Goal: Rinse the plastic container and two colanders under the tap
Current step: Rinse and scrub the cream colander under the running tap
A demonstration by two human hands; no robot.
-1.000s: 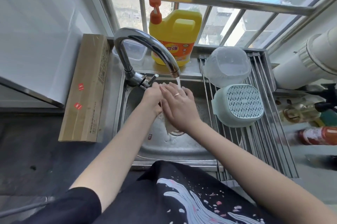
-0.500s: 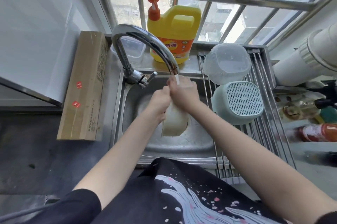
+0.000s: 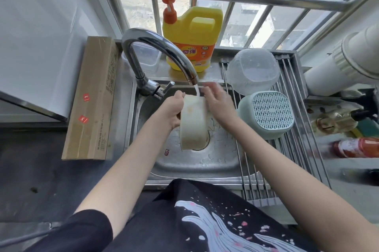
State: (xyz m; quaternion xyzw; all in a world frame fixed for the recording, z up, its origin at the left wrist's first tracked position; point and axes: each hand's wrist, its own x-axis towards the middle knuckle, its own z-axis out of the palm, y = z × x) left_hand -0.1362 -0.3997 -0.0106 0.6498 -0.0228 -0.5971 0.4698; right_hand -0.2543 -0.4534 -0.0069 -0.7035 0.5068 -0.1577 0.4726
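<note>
A cream plastic container [image 3: 192, 126] hangs tilted on its side over the sink [image 3: 196, 161], right under the running tap [image 3: 160, 54]. My left hand [image 3: 174, 110] grips its left rim. My right hand [image 3: 217, 101] rests flat against its right side with the fingers spread, a little blurred. Water falls from the spout onto the container's top edge. On the drying rack [image 3: 295, 145] to the right, a translucent white colander [image 3: 253, 71] lies upside down, with a pale green colander [image 3: 270, 114] upside down in front of it.
A yellow detergent jug [image 3: 192, 34] with an orange pump stands behind the tap, next to a clear lidded box [image 3: 147, 58]. A long cardboard box [image 3: 92, 104] lies left of the sink. Bottles [image 3: 356, 147] and a white pipe [image 3: 348, 58] sit at the right.
The container has risen from low in the sink to the water stream. My hands have moved apart, the right one sliding from the container's top to its right side.
</note>
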